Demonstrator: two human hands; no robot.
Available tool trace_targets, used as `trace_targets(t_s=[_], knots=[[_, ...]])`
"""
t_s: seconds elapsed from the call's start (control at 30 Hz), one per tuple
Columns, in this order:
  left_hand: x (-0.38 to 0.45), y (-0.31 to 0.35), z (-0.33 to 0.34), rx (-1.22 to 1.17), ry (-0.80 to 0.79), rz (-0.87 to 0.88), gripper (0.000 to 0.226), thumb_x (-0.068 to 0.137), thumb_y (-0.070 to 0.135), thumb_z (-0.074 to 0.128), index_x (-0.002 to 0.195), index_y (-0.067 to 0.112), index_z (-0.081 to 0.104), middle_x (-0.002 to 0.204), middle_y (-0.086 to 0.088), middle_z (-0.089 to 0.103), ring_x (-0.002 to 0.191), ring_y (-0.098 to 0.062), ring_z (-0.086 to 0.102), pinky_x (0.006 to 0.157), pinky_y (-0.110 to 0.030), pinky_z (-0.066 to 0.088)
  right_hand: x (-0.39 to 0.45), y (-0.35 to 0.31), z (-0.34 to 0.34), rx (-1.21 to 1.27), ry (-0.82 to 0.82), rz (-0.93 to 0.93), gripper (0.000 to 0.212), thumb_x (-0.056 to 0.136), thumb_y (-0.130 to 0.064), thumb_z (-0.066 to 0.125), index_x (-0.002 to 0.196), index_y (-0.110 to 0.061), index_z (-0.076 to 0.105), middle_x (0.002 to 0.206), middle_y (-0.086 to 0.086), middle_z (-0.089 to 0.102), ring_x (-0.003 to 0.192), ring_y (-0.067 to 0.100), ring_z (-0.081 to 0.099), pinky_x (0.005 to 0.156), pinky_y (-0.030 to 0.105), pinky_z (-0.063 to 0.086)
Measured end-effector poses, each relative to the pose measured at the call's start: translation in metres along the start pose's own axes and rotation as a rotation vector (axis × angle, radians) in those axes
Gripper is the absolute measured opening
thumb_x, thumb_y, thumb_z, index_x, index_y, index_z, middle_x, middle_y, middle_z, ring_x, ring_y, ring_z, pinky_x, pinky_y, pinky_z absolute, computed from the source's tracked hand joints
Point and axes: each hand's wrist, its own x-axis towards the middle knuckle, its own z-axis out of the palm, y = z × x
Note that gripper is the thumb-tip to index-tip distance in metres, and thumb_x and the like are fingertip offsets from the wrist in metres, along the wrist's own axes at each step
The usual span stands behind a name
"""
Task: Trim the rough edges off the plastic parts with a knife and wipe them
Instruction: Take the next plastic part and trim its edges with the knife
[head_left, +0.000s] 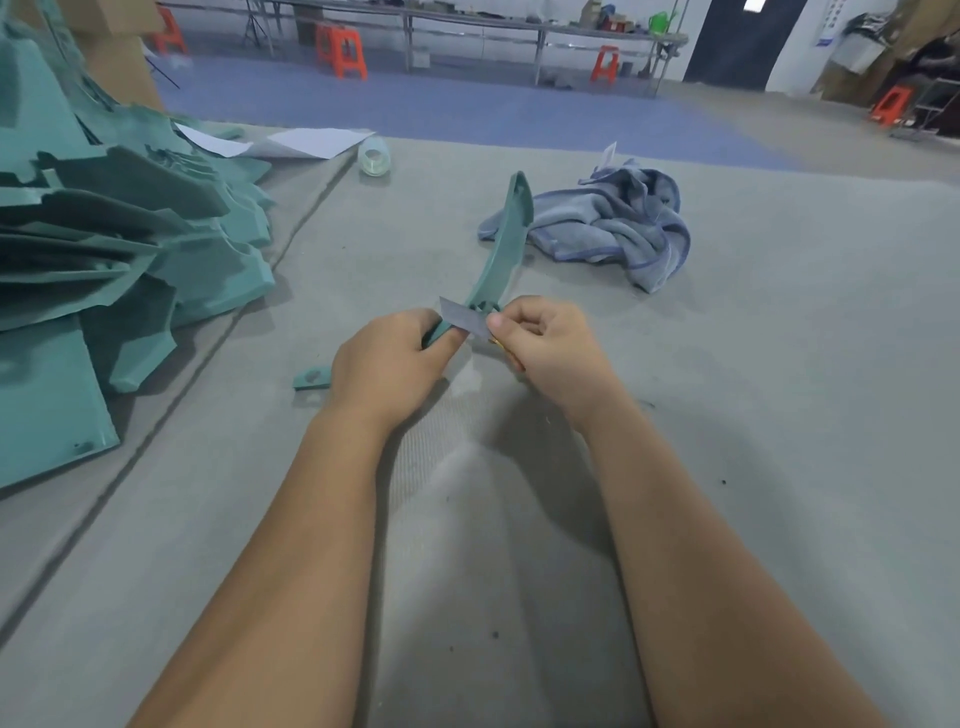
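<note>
So the left hand (387, 364) has its fingers wrapped around the near end of a long teal plastic part (501, 249), thumb side up against it. The part is a slim curved strip, and its long axis runs away from the person, from the hand up and slightly right, so the far tip (521, 182) points off toward the back of the table (779, 415) and seems to be raised a bit off it. A short stub of the same part sticks out behind the left hand on the lower left side (313, 378).

The right hand (545, 343) is curled tight too, thumb and fingers pinching a flat grey blade (464, 318) with a bit of yellow handle peeking out under the palm. The blade lies crosswise over the part, just past the left fingertips, touching its edge right where the two hands meet. Can't tell how hard it's pressing.

Just beyond the part's far tip, a little to the right, there's a crumpled blue cloth (618, 223) on the grey mat; the strip overlaps its left corner from this angle. Over on the left is a big messy pile of teal parts (114, 249), well apart from the hands. Behind that, some white paper (317, 141) and a clear roll of tape (374, 156). Orange stools (343, 49) in the background.
</note>
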Motion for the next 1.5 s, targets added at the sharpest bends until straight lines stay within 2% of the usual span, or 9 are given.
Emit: trace_targets(t_s=[0.23, 0.63, 0.97, 1.17, 1.23, 1.27, 1.33, 1.43, 1.5], knots=[[0.002, -0.003, -0.008, -0.125, -0.021, 0.016, 0.059, 0.084, 0.066, 0.038, 0.073, 0.013, 0.062, 0.05, 0.001, 0.047, 0.049, -0.018, 0.044, 0.05, -0.033, 0.034, 0.005, -0.004, -0.002, 0.173, -0.009, -0.016, 0.031, 0.096, -0.005, 0.057, 0.065, -0.012, 0.058, 0.05, 0.001, 0.04, 0.041, 0.0, 0.036, 0.047, 0.007, 0.034], [0.001, -0.003, -0.006, -0.089, -0.017, -0.019, 0.058, 0.091, 0.064, 0.039, 0.074, 0.013, 0.06, 0.042, 0.006, 0.042, 0.043, -0.013, 0.038, 0.047, -0.03, 0.028, 0.014, -0.002, -0.008, 0.067, 0.195, -0.084, 0.026, 0.094, -0.016, 0.06, 0.068, -0.016, 0.061, 0.057, -0.003, 0.042, 0.056, 0.009, 0.036, 0.056, 0.026, 0.031], [0.001, 0.0, -0.006, -0.065, 0.037, -0.055, 0.062, 0.087, 0.067, 0.033, 0.074, 0.012, 0.059, 0.051, 0.0, 0.05, 0.053, -0.017, 0.05, 0.048, -0.029, 0.031, 0.021, -0.008, -0.007, 0.089, 0.222, -0.042, 0.025, 0.092, -0.018, 0.062, 0.068, -0.01, 0.064, 0.053, -0.005, 0.043, 0.053, 0.008, 0.035, 0.056, 0.024, 0.033], [-0.002, 0.002, -0.005, -0.102, 0.063, -0.036, 0.042, 0.091, 0.063, 0.033, 0.065, 0.032, 0.047, 0.053, 0.014, 0.051, 0.051, -0.011, 0.045, 0.048, -0.029, 0.025, 0.022, -0.008, -0.002, 0.159, 0.222, -0.022, 0.027, 0.092, -0.016, 0.061, 0.066, -0.01, 0.063, 0.053, -0.004, 0.043, 0.054, 0.01, 0.035, 0.055, 0.023, 0.032], [-0.003, 0.003, -0.007, -0.077, 0.053, 0.003, 0.032, 0.091, 0.063, 0.03, 0.079, 0.049, 0.056, 0.052, 0.012, 0.048, 0.057, -0.014, 0.046, 0.048, -0.027, 0.025, 0.023, -0.01, -0.002, 0.182, 0.308, 0.013, 0.03, 0.092, -0.016, 0.062, 0.062, -0.018, 0.06, 0.051, -0.008, 0.042, 0.053, 0.009, 0.035, 0.054, 0.023, 0.032], [-0.004, 0.003, -0.008, -0.061, 0.039, 0.026, 0.03, 0.092, 0.063, 0.028, 0.1, 0.058, 0.056, 0.055, 0.014, 0.049, 0.062, -0.014, 0.046, 0.049, -0.026, 0.026, 0.026, -0.01, -0.006, 0.197, 0.409, 0.038, 0.032, 0.091, -0.017, 0.061, 0.06, -0.02, 0.058, 0.05, -0.009, 0.042, 0.053, 0.009, 0.034, 0.054, 0.024, 0.032], [-0.005, 0.001, -0.008, -0.04, 0.022, 0.051, 0.036, 0.093, 0.062, 0.027, 0.126, 0.062, 0.042, 0.063, 0.016, 0.052, 0.068, -0.014, 0.045, 0.051, -0.024, 0.03, 0.029, -0.01, -0.022, 0.203, 0.579, 0.062, 0.035, 0.093, -0.017, 0.059, 0.059, -0.021, 0.054, 0.052, -0.007, 0.042, 0.051, 0.009, 0.033, 0.053, 0.024, 0.032], [-0.005, 0.004, -0.009, -0.017, 0.038, 0.051, 0.03, 0.097, 0.055, 0.031, 0.116, 0.052, 0.054, 0.059, 0.013, 0.05, 0.066, -0.017, 0.048, 0.051, -0.025, 0.029, 0.029, -0.009, -0.048, 0.302, 0.607, 0.029, 0.037, 0.096, -0.017, 0.056, 0.06, -0.018, 0.048, 0.051, -0.003, 0.041, 0.045, 0.007, 0.031, 0.045, 0.017, 0.028], [-0.003, 0.009, -0.01, 0.007, 0.051, 0.058, 0.029, 0.098, 0.049, 0.033, 0.089, 0.037, 0.059, 0.062, 0.008, 0.049, 0.065, -0.019, 0.048, 0.05, -0.027, 0.026, 0.029, -0.009, -0.054, 0.419, 0.575, 0.052, 0.034, 0.098, -0.019, 0.055, 0.064, -0.018, 0.051, 0.047, -0.006, 0.044, 0.044, 0.007, 0.033, 0.042, 0.016, 0.026]])
